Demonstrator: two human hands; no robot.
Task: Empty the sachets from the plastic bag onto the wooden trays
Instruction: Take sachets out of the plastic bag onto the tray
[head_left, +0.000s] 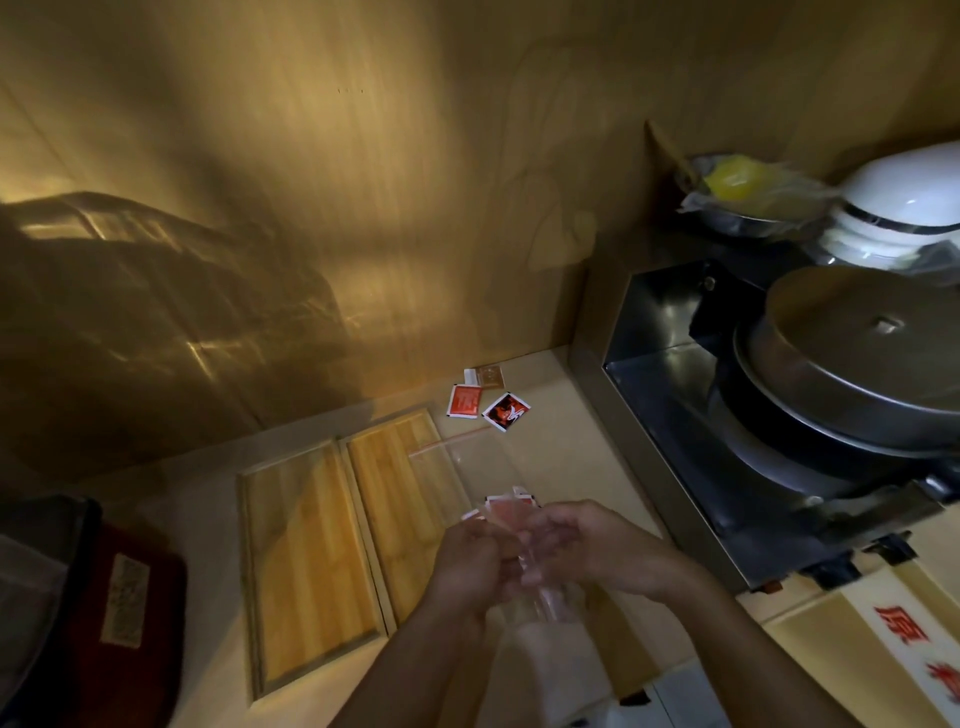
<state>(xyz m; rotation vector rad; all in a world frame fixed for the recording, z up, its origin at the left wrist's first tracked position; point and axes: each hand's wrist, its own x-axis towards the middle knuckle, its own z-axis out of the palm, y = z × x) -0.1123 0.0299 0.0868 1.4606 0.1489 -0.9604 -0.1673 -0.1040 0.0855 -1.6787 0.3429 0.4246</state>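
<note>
Two wooden trays lie side by side on the counter, the left tray (306, 561) and the right tray (400, 483), both bare. My left hand (470, 564) and my right hand (587, 545) hold a clear plastic bag (467, 462) above the right tray's near end. The bag's red zip edge points away from me. Several red and white sachets (511, 506) bunch inside the bag just above my fingers. Three loose sachets lie on the counter beyond the trays: a red one (463, 401), a dark one (505, 411) and a brown one (490, 376).
A steel cooker housing (670, 415) with a lidded metal pan (862, 353) stands to the right. White bowls (904, 202) and a bagged yellow item (737, 179) sit behind it. A dark red case (124, 613) lies at the left. A wooden wall rises behind.
</note>
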